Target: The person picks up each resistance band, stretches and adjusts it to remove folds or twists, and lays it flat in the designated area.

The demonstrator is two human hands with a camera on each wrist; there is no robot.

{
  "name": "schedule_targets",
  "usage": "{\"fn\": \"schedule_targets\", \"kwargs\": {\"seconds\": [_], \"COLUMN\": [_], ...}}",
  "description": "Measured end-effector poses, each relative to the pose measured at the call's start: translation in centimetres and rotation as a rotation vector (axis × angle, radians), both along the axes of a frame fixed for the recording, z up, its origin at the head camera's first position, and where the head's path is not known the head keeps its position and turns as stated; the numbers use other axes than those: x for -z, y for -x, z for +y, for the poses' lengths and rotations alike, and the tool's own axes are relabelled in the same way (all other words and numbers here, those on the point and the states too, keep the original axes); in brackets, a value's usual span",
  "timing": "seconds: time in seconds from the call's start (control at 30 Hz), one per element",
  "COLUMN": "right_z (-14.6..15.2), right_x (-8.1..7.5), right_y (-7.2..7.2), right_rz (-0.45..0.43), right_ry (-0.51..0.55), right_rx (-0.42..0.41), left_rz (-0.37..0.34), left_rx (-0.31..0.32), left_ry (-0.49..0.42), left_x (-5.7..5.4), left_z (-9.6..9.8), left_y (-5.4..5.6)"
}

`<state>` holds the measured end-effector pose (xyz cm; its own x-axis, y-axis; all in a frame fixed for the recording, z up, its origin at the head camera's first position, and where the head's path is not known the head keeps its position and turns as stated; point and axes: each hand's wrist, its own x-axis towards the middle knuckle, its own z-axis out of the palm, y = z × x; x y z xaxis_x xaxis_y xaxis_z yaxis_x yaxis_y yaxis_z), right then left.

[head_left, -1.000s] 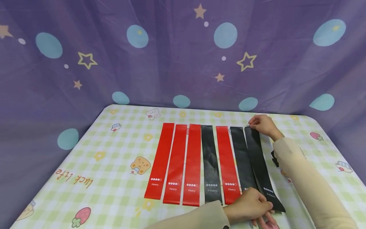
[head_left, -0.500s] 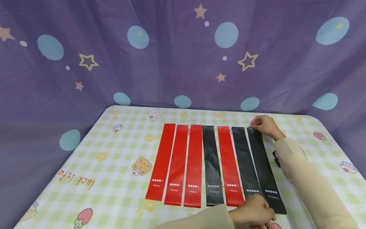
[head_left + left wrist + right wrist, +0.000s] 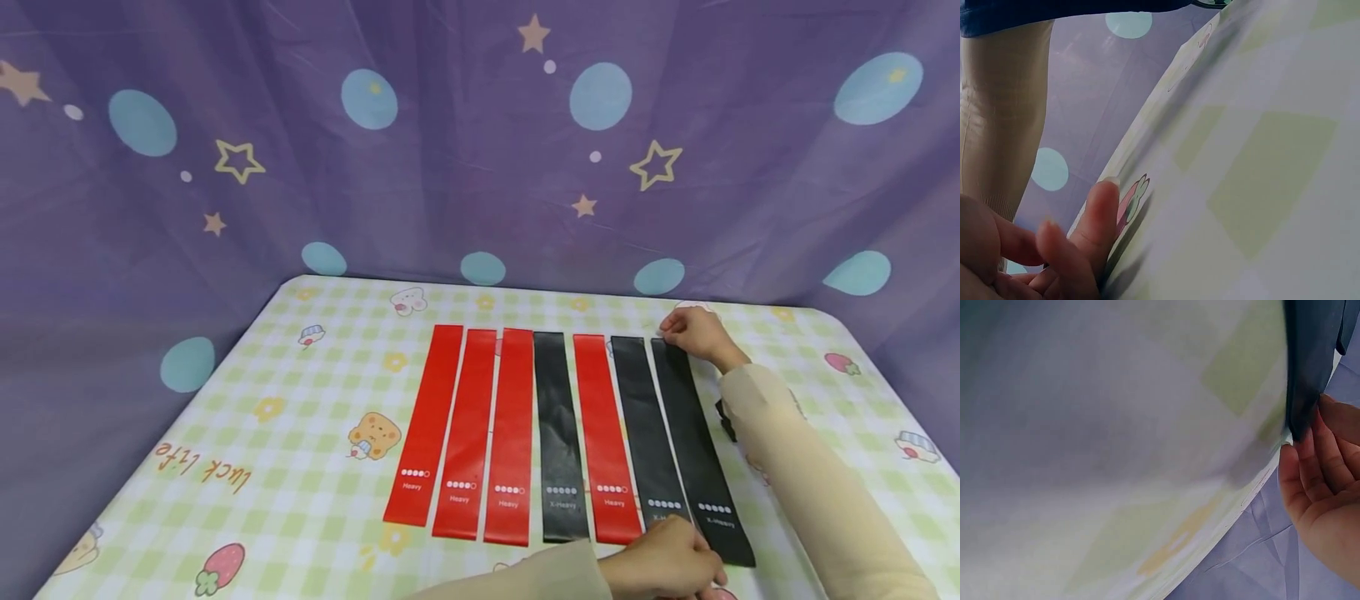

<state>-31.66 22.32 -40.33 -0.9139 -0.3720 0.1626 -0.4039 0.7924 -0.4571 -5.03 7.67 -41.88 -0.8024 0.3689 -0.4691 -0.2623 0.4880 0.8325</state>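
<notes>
A black resistance band (image 3: 697,442) marked X-Heavy lies at the right end of a row. Its far end is pinched by my right hand (image 3: 699,333); in the right wrist view the thumb and fingers meet at the tip of the dark band (image 3: 1313,369). My left hand (image 3: 663,557) grips the near left corner of the same band, its fingertips partly hidden under the hand. It also covers the near end of the neighbouring black band (image 3: 647,425). The left wrist view shows curled fingers (image 3: 1094,219) close over the tablecloth; no band appears there.
Further left lie another black band (image 3: 558,425) and several red bands marked Heavy, such as the leftmost red band (image 3: 427,417), side by side with narrow gaps. A checked tablecloth (image 3: 300,467) covers the table. A purple curtain (image 3: 480,167) hangs behind it.
The rightmost black band's near end has swung right, away from its neighbour, and now lies flatter and straighter. My right hand has stayed at the far end; the left hand has shifted slightly toward me.
</notes>
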Motion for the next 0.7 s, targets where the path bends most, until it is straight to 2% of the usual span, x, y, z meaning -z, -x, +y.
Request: {"fn": "schedule_targets", "kwargs": {"seconds": [0.23, 0.33, 0.53, 0.7], "right_z": [0.4, 0.5, 0.3, -0.1], "right_x": [0.3, 0.3, 0.0, -0.5], "right_y": [0.0, 0.0, 0.1, 0.2], "right_rz": [-0.006, 0.000, 0.020, 0.015], "right_ry": [-0.019, -0.023, -0.016, -0.017], "right_rx": [0.009, 0.006, 0.013, 0.024], "left_rz": [0.073, 0.077, 0.029, -0.057], "left_rx": [0.062, 0.105, 0.122, 0.094], "left_ry": [-0.033, -0.069, -0.116, -0.197], "left_x": [0.2, 0.4, 0.4, 0.2], "left_z": [-0.5, -0.8, -1.2, -1.9], "left_y": [-0.1, 0.0, 0.2, 0.3]}}
